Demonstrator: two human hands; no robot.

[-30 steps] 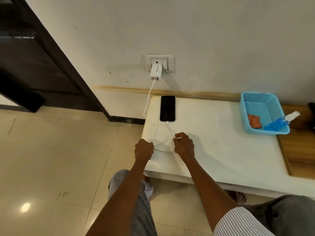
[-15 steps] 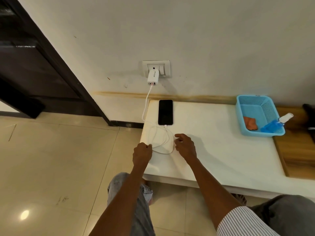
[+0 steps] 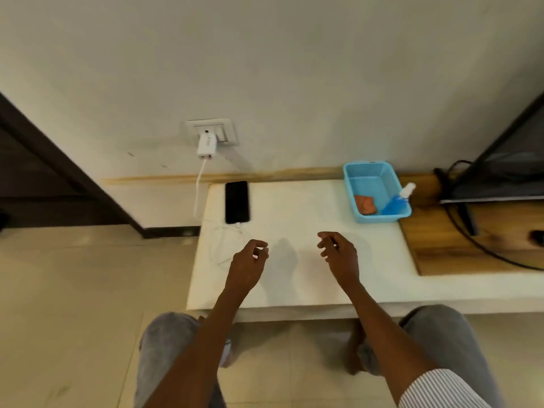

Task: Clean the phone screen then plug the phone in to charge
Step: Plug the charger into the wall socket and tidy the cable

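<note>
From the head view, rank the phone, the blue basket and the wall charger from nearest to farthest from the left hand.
1. Phone, just beyond the left hand, at the table's left end.
2. Wall charger, farther back, up in the socket.
3. Blue basket, far across on the table's right side.

head cam | worn high | faces forward-down | white table (image 3: 294,207) near, wall behind

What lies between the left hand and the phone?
In the head view, only loose white cable on the table separates the left hand from the phone.
</note>
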